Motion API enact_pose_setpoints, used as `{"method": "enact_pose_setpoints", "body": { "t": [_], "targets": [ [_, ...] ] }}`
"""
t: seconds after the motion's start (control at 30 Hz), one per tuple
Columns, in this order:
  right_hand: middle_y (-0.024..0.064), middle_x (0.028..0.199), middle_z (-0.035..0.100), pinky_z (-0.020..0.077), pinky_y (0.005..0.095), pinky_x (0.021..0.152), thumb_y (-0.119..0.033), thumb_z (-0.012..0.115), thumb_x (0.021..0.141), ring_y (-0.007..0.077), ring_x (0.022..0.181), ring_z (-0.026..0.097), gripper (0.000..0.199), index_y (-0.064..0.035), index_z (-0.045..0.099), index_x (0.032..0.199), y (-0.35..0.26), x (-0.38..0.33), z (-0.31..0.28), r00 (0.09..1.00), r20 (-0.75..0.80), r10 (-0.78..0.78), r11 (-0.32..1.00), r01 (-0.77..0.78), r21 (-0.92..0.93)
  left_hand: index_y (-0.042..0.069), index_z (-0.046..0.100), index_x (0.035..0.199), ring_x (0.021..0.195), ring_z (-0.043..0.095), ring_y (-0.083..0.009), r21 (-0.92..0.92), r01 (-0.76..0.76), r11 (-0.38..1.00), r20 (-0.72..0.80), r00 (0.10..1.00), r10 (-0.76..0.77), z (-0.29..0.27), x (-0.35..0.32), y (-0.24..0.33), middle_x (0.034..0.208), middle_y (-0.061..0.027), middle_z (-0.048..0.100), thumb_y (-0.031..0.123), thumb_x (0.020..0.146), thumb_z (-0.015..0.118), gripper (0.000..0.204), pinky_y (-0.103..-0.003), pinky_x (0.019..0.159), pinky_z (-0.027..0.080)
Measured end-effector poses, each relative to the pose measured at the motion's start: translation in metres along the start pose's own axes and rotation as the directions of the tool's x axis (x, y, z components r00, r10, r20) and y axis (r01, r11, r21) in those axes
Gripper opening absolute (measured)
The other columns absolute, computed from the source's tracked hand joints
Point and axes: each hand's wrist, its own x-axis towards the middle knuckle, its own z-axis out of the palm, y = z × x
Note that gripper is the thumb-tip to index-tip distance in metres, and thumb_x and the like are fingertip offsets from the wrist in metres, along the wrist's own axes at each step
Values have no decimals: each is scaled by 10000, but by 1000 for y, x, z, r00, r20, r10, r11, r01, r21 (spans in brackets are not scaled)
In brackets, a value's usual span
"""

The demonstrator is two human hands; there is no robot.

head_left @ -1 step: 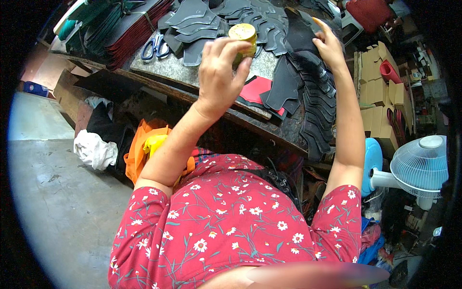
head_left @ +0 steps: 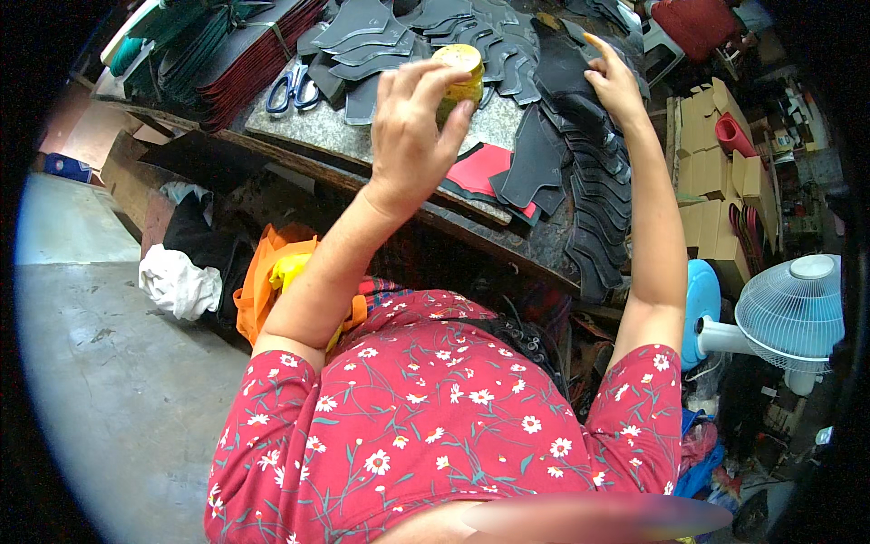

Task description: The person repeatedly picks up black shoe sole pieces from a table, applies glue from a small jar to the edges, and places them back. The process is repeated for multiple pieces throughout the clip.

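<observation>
My left hand (head_left: 412,131) is raised over the table's near edge, its fingers curved and apart with nothing visible in them. Just beyond its fingertips stands a yellow jar (head_left: 459,60), partly hidden behind the fingers. My right hand (head_left: 618,89) reaches over the far right side, index finger stretched out and thumb apart from it. Beside it lies a dark flat piece (head_left: 564,68); whether the fingers touch it, I cannot tell. A row of overlapping black cut pieces (head_left: 600,195) runs below that hand. More grey-black cut pieces (head_left: 367,27) lie in overlapping rows behind the jar.
Scissors (head_left: 292,89) lie on a pale speckled board (head_left: 340,136) at the left. Red pieces (head_left: 480,168) lie near the board's right end. Bundled red-edged sheets (head_left: 254,68) are stacked at back left. Cardboard boxes (head_left: 711,177) and a fan (head_left: 788,304) stand at right.
My left hand has shifted slightly to the left. My right hand has moved a little left and up, and the dark piece beside it has shifted slightly.
</observation>
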Motion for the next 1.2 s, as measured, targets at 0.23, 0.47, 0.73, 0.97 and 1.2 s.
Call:
{"method": "enact_pose_setpoints", "body": {
  "t": [0.23,0.47,0.73,0.97,1.2],
  "targets": [
    [63,1063,717,525,410,874,-150,612,824,291,957,681,630,-278,486,1428,20,2,18,985,98,142,919,-95,-383,61,636,1221,1108,539,-354,159,-100,982,79,993,89,10,27,-30,1214,-154,609,268,841,728,442,-427,960,454],
    [30,1104,677,516,412,896,-275,702,859,243,1089,620,498,-276,584,1344,-38,-12,6,999,19,-39,930,43,-366,86,696,1147,1042,569,-343,142,-34,989,108,994,19,25,26,-46,1108,-121,680,240,903,685,289,-419,938,459],
    [39,1196,644,465,387,985,-430,774,791,255,1162,568,460,-168,728,1165,-149,-22,17,816,315,-484,789,563,-245,31,721,1095,875,707,-189,-160,271,949,-18,961,-277,25,30,-58,973,-134,735,232,962,650,251,-298,781,541],
    [52,1244,638,438,436,999,-621,734,739,275,1186,561,591,-174,755,1125,-192,-13,49,856,481,-189,726,452,-519,18,725,1031,859,699,-278,-211,271,939,-46,957,-286,25,32,-57,947,-163,714,195,935,652,215,-351,773,544],
    [51,1243,640,413,432,1019,-559,741,769,262,1206,558,485,-199,761,1094,-174,-47,3,858,353,-374,716,509,-478,61,725,1043,991,592,-345,-98,137,986,13,991,-137,28,24,-49,1003,-165,653,163,892,671,190,-435,878,465]
  ]
}}
